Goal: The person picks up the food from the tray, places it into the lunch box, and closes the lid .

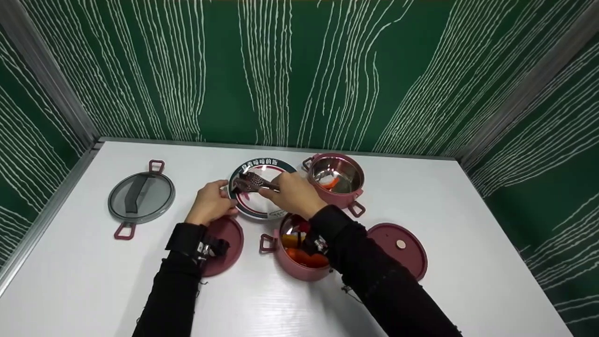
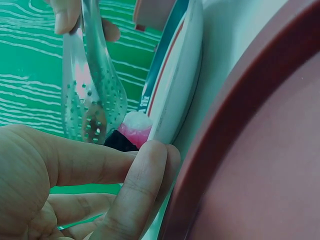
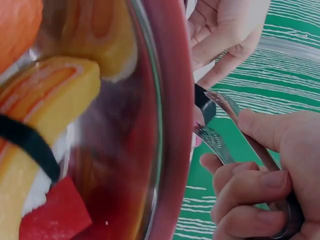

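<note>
My left hand (image 1: 211, 203) pinches the near-left rim of a white plate (image 1: 262, 206) with a dark, lettered border. In my right hand (image 1: 297, 194) is a pair of perforated metal tongs (image 1: 255, 181), held over the plate's left side. Between the tongs' tips is a black-banded, pink-and-white sushi-like piece (image 2: 136, 131), close to the left fingertips. Under the right wrist stands a pink pot (image 1: 304, 274). It holds a yellow sushi-like piece (image 3: 75, 85) with a black band, a red piece (image 3: 55, 215) and orange pieces (image 1: 304, 258).
A second pink pot (image 1: 340, 199) at the back right contains an orange-and-white piece (image 1: 330, 181). Dark red lids lie beneath the left wrist (image 1: 234, 243) and by the right forearm (image 1: 407, 255). At far left sits a grey transparent lid (image 1: 161, 196) with red side handles.
</note>
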`<state>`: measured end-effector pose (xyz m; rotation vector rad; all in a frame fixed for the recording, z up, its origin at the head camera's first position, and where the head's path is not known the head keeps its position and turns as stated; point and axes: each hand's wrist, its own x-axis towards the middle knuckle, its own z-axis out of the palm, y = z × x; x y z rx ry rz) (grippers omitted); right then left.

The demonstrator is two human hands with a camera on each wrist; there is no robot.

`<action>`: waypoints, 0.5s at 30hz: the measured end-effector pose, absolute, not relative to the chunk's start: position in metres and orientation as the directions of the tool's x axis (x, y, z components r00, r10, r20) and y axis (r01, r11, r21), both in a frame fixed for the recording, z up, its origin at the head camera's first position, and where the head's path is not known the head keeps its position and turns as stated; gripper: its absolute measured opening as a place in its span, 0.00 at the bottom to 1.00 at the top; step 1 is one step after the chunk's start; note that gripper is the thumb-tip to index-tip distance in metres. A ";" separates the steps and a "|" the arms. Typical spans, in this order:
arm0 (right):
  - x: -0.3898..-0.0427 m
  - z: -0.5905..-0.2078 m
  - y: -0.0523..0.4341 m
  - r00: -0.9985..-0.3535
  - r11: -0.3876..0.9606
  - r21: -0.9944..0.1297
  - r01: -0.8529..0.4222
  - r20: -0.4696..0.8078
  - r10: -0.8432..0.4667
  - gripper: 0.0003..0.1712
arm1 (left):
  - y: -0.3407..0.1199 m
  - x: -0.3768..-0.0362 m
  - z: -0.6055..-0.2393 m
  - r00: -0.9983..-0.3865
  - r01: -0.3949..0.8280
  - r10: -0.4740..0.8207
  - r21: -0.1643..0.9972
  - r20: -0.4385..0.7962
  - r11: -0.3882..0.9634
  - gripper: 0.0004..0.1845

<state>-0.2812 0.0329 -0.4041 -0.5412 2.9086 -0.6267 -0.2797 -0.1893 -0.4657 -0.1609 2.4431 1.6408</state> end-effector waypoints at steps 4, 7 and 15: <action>-0.280 -0.404 0.026 -0.932 0.853 -0.419 -0.310 -0.044 -0.361 0.25 | -0.189 -0.280 -0.467 -0.974 -0.206 0.010 0.904 -0.226 0.376 0.40; -0.279 -0.403 0.023 -0.931 0.859 -0.394 -0.328 -0.020 -0.364 0.24 | -0.189 -0.280 -0.467 -0.972 -0.215 0.005 0.903 -0.234 0.372 0.40; -0.279 -0.404 0.021 -0.930 0.862 -0.368 -0.348 0.018 -0.367 0.22 | -0.190 -0.280 -0.466 -0.972 -0.215 0.010 0.906 -0.235 0.364 0.40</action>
